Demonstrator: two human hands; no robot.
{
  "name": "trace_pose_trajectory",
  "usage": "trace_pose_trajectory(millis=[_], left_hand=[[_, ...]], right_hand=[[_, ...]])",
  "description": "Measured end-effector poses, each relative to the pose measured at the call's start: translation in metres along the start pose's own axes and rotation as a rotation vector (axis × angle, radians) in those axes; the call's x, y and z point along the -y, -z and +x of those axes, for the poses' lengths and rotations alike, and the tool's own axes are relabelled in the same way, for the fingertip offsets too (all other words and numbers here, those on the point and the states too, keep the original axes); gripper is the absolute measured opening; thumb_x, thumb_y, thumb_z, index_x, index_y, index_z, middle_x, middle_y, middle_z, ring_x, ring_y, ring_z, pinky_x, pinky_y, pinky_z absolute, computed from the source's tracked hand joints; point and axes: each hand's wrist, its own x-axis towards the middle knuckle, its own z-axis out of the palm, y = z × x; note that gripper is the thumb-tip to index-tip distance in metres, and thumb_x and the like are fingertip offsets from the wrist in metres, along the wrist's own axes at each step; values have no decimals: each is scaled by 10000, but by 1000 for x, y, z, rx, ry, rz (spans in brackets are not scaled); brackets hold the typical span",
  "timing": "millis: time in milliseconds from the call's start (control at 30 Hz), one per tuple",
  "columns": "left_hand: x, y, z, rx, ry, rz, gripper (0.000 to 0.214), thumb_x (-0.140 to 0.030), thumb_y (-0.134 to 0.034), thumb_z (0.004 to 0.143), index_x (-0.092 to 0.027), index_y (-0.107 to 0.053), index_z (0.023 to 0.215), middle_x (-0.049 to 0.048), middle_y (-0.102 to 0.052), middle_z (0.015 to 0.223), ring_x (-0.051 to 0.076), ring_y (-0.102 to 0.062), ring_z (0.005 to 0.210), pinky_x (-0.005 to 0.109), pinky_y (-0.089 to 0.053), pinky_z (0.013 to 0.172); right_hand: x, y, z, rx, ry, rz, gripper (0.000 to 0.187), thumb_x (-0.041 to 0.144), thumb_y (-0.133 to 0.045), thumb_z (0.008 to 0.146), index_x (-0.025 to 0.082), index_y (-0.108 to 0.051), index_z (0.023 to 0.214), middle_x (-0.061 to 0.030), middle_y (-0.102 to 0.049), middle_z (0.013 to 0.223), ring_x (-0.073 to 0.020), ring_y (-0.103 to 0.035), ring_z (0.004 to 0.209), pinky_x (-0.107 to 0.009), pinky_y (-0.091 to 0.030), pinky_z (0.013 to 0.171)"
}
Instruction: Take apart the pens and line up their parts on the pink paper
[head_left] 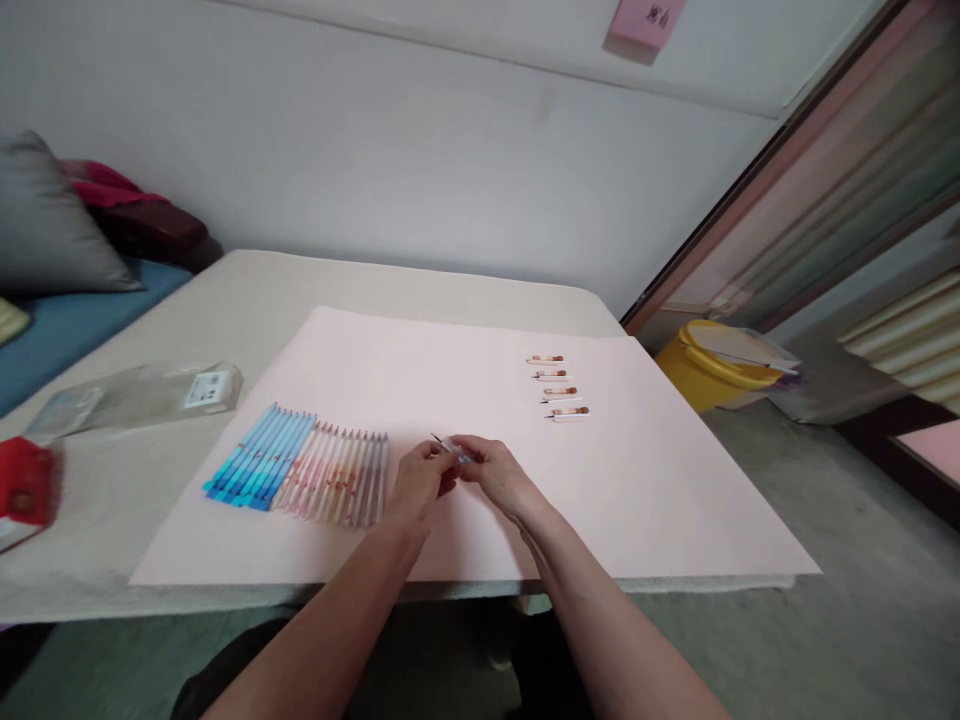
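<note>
My left hand [420, 478] and my right hand [496, 474] meet near the middle of the pink sheet [465, 370]. Both are closed around a small translucent pen [454, 451], its dark thin tip pointing up and to the left; the fingers cover most of it. Just left of my left hand lies a tight row of pens: blue ones [261, 455] at the far end, then clear ones with pink, brown and grey tints [331, 472]. Beyond my right hand, several short pen-like pieces with brown ends [568, 411] lie spaced in a column.
A clear plastic bag with a white label [206, 388] lies left of the sheet, and a red box [26, 482] sits at the table's left edge. On the floor to the right stands a yellow bucket [694, 370]. A white wall [420, 150] rises behind the table.
</note>
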Motion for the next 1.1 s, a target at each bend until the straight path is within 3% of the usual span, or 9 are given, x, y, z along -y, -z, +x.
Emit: trace_pose_trajectory(millis=[400, 667, 833, 1100], left_hand=[[-3, 1, 2, 36, 31, -45, 219, -164, -700, 592, -144, -628, 798, 48, -645, 753, 114, -598, 650, 257, -479, 654], [-35, 12, -3, -41, 64, -124, 271, -152, -718, 585, -150, -608, 833, 34, -622, 733, 119, -609, 642, 251, -474, 614], [-54, 24, 1, -37, 49, -201, 220, -151, -709, 604, -131, -603, 795, 51, -640, 747, 110, -604, 637, 237, -474, 601], [-47, 27, 4, 20, 73, -201, 182, -122, -697, 651, -127, -609, 811, 61, -647, 780, 118, -622, 671, 224, -494, 596]], right_hand=[[10, 3, 5, -15, -88, 89, 306, 162, -607, 625, 167, -704, 916, -8, -647, 773, -138, -521, 693, -270, -385, 666], [19, 22, 5, -135, -181, 188, 383, 148, -653, 531, 172, -710, 909, -10, -649, 796, -141, -548, 721, -271, -438, 673], [19, 74, 3, -160, -194, 37, 396, 130, -604, 532, 154, -712, 912, 1, -625, 730, -118, -516, 655, -257, -431, 640], [-2, 188, -28, -70, -284, -254, 426, 156, -582, 554, 112, -705, 959, -18, -608, 701, -120, -476, 610, -256, -384, 580]])
